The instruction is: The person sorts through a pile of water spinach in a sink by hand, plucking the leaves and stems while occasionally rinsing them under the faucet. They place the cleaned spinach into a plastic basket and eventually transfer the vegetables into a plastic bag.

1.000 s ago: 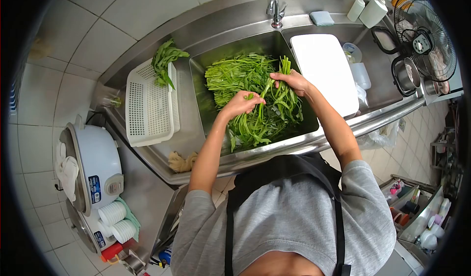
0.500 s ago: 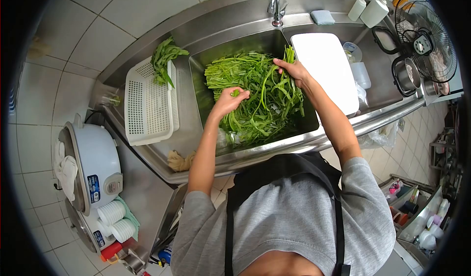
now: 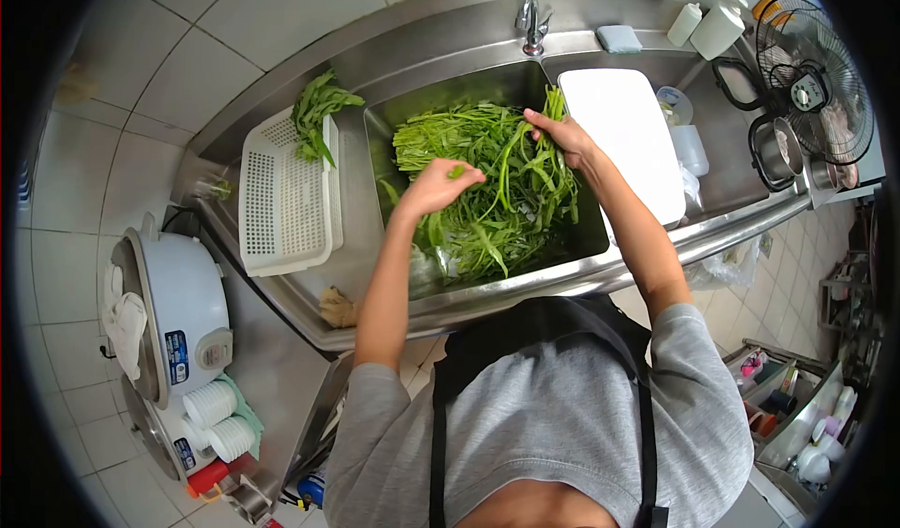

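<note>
Leafy green vegetables (image 3: 487,233) with long stems fill much of the left sink basin. Above the pile's left part, my left hand (image 3: 441,188) is closed round a small piece of the greens. At the basin's right side my right hand (image 3: 562,136) grips a bunch of long stems, its leaves hanging down over the pile. A white perforated basket (image 3: 281,200) rests on the draining surface at the left, with some greens (image 3: 319,111) lying over its top right corner.
A white board (image 3: 623,143) lies across the right basin's left part. Behind stand a faucet (image 3: 532,26), a sponge (image 3: 619,39) and white bottles. To the right are a fan (image 3: 808,87) and a pot (image 3: 778,148). A rice cooker (image 3: 187,312) and stacked cups stand at the left.
My left hand has turned and shifted slightly, with a piece of greens showing in its fingers. My right hand has barely moved and still holds the bunch.
</note>
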Tool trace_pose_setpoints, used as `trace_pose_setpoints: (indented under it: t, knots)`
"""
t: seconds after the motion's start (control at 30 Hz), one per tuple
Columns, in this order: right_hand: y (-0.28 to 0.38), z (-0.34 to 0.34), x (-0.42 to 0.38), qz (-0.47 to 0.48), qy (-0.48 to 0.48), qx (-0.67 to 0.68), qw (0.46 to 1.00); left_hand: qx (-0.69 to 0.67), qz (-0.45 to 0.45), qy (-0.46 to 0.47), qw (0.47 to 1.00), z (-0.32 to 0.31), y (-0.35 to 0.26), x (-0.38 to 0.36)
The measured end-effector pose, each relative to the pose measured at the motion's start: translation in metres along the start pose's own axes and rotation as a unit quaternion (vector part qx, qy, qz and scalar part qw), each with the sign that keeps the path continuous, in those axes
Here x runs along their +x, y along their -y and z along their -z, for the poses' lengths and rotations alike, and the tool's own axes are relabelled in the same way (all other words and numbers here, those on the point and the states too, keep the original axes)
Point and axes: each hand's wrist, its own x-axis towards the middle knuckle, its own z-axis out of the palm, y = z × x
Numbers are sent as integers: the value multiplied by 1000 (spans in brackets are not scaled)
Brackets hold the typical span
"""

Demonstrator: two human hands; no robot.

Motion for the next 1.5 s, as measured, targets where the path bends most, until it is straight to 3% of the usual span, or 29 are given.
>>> trace_pose_setpoints:
  t: [0.03, 0.2, 0.4, 0.53, 0.63, 0.73, 0.9, 0.93, 1.03, 1.07, 1.17, 1.27, 1.37, 1.5]
  knots:
    - [-1, -6, -2, 8, 5, -7, 1000, 19, -51, -24, 998, -10, 2, 7]
    - [5, -25, -21, 48, -3, -54, 997, 74, 73, -115, 988, -18, -27, 18]
    - [7, -32, -29, 67, -20, -58, 996, 152, 98, -122, 976, -22, -20, 21]
    - [7, -35, -34, 69, -32, -54, 996, 126, 74, -160, 976, -36, -12, 19]
    - [8, -40, -44, 73, -15, -35, 997, 67, 74, -223, 970, -41, 0, 21]
    - [-5, -39, -41, 90, 13, -25, 996, -100, 74, -246, 961, -38, 21, 23]
    - [-8, -33, -39, 110, 11, -31, 993, -252, 69, -334, 905, -22, 61, 19]
    - [-3, -30, -44, 90, 39, -53, 994, -242, 23, -313, 918, -17, 65, 16]
    - [2, -31, -44, 68, 90, -128, 985, -99, 59, -218, 969, -19, 30, 9]
    - [2, -34, -42, 63, 105, -137, 983, -145, -22, -149, 978, -27, 29, 13]
    - [-1, -38, -33, 96, 162, -155, 970, -46, 11, -51, 998, -30, 12, 16]
    - [7, -32, -39, 32, 136, -131, 981, -21, 64, -97, 993, -22, 12, 6]
    - [-4, -5, -19, -24, 79, -94, 992, 59, 86, -82, 991, -11, 37, -3]
    - [-12, 10, -11, -61, 80, -61, 993, 235, 129, -86, 960, -21, 52, -15]
